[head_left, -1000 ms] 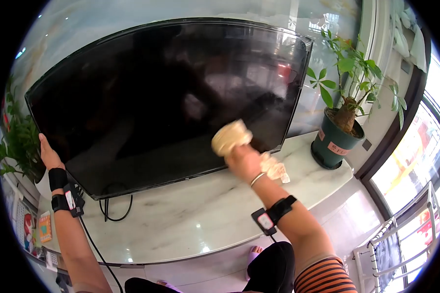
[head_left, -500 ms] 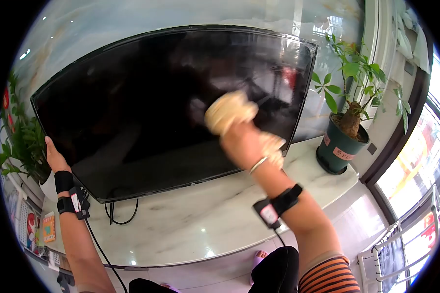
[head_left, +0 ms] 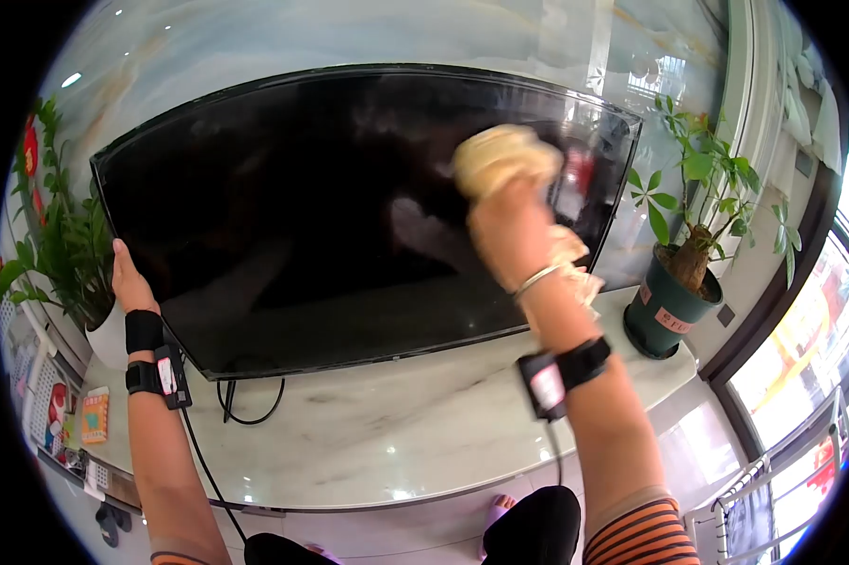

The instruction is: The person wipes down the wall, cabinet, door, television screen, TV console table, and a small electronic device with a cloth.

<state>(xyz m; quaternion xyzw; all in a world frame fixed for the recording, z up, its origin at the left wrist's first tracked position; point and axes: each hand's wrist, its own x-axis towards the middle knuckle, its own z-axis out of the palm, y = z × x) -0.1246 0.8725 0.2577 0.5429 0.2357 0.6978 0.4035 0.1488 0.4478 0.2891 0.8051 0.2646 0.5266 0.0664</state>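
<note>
A wide black television (head_left: 330, 245) stands on a white marbled cabinet top (head_left: 368, 424). My right hand (head_left: 514, 231), blurred by motion, is closed on a pale yellow cloth (head_left: 504, 160) held at the upper right part of the screen. A loose end of this cloth hangs out beside my wrist. At the television's lower left edge, my left hand (head_left: 134, 282) grips the side of the frame, one digit pointing up and the other fingers mostly hidden.
To the right stands a green pot (head_left: 674, 306) with a leafy plant. Another plant in a white pot (head_left: 109, 334) is close to my left hand. Black cables (head_left: 255, 414) loop below the screen. A white metal rack (head_left: 773, 480) stands at lower right.
My right hand and the cloth have moved up and right across the screen. My left hand stays at the television's left edge. The whole view has shifted slightly.
</note>
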